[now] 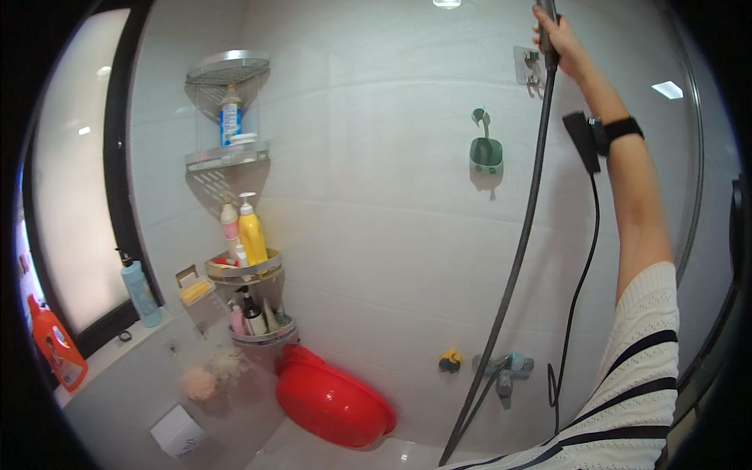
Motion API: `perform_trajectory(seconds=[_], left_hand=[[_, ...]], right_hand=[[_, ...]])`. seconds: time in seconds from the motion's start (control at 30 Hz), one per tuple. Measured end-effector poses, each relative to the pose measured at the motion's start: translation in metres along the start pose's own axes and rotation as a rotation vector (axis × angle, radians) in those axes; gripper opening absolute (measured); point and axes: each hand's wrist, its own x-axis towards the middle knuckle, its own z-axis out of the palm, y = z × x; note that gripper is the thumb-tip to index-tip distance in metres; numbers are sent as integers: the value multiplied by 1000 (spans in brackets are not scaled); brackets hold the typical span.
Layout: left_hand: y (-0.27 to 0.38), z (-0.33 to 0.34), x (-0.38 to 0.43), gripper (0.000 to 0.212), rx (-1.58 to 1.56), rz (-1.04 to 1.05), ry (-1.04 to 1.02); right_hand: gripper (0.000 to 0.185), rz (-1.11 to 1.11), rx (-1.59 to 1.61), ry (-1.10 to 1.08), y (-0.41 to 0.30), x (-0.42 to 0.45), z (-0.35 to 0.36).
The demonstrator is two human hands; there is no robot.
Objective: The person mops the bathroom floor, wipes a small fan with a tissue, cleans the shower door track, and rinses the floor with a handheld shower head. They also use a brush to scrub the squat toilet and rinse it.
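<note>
My right hand (565, 44) is raised at the upper right and grips the dark handle of a hand shower (547, 29); the shower's head is cut off by the top of the view. From the handle a grey shower hose (531, 194) hangs in a long curve toward the bottom. Just left of the hand is a wall hook plate (524, 66) with metal hooks. A black band with a dark device (583, 141) is strapped to my wrist, and a thin black cable runs down from it. My left hand is out of view.
A shower mixer tap (511, 367) juts from the wall. A green holder (486, 155) hangs higher up. Corner shelves (244, 271) carry several bottles. Below them a red plastic basin (332, 405) leans against the wall. An orange bottle (57, 346) and a blue pump bottle (141, 294) stand on the windowsill.
</note>
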Motion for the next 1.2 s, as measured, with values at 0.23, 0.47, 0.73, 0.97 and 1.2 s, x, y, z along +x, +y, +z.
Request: perform_trajectory(seconds=[0.23, 0.47, 0.73, 0.97, 1.2], left_hand=[[-84, 116, 36, 35, 33, 357, 114], [11, 168, 58, 33, 7, 32, -148], [135, 128, 78, 33, 239, 17, -250], [74, 138, 139, 31, 174, -26, -308], [49, 128, 135, 24, -38, -183, -333]], right_hand=[[26, 12, 40, -71, 51, 95, -17], [25, -80, -1, -37, 79, 145, -8], [30, -7, -74, -6, 58, 88, -15], [26, -97, -140, -83, 47, 68, -8], [31, 44, -226, -6, 43, 49, -12]])
